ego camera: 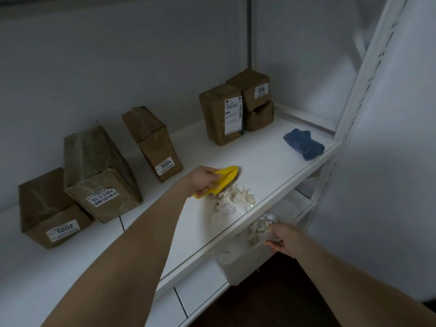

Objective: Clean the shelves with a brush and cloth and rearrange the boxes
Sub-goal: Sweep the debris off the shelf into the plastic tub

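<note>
White shelf [271,161], paper scraps [233,200] at its front edge.
Left hand [204,180] grips yellow brush [227,174]; right hand [283,239] grips clear bin [240,263] below.

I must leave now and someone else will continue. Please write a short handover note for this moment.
Left hand grips the yellow brush against the paper scraps near the shelf's front edge.
Right hand holds a clear bin under that edge; some scraps already lie in it.
Blue cloth lies at the shelf's right end; boxes stand along the back wall.
Left to do: sweep off the remaining scraps, wipe, rearrange boxes.
</note>
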Motion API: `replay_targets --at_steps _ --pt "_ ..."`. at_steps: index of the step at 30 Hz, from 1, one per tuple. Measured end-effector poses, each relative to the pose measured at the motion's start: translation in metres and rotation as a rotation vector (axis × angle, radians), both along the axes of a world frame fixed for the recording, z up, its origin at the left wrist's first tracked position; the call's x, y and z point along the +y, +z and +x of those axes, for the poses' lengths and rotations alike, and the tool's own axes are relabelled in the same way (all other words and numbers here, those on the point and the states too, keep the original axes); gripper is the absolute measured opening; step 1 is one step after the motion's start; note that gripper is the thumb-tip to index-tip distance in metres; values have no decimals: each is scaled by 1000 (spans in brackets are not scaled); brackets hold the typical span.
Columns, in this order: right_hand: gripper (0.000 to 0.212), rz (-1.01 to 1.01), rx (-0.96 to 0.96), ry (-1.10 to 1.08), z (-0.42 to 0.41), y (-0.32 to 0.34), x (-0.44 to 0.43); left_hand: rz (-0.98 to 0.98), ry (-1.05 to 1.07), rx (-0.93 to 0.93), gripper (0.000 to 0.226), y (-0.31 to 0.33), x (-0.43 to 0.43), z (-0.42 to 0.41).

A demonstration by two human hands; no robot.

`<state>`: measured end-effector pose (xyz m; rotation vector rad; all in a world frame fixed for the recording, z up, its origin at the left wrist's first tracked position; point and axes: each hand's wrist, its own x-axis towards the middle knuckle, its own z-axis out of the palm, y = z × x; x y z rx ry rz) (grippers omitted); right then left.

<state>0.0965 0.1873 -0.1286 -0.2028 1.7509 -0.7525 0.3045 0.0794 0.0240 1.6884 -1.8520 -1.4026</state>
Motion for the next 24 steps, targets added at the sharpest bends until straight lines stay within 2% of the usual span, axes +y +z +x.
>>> replay_targets --at_steps 5,7,11,16,18,21,24 --pt "32 -17 -3 15 -1 6 1 -239 169 -16 36 -5 -19 15" --pt "32 -8 -9 17 -4 4 3 -278 202 -33 36 -13 -27 21" --pt "39 13 7 19 -10 -2 5 -237 178 -77 37 -16 -29 11" --pt "39 15 3 14 -11 -7 4 -121 -8 -100 38 -12 -14 -5" --pt "37 3 0 13 -11 -5 3 -137 -46 -98 38 -11 -12 -5" --pt "38 -7 -16 12 -11 1 6 -277 114 -41 34 -18 -20 5" --pt "39 -8 -2 6 -11 10 13 -374 197 -128 28 -27 -26 16"
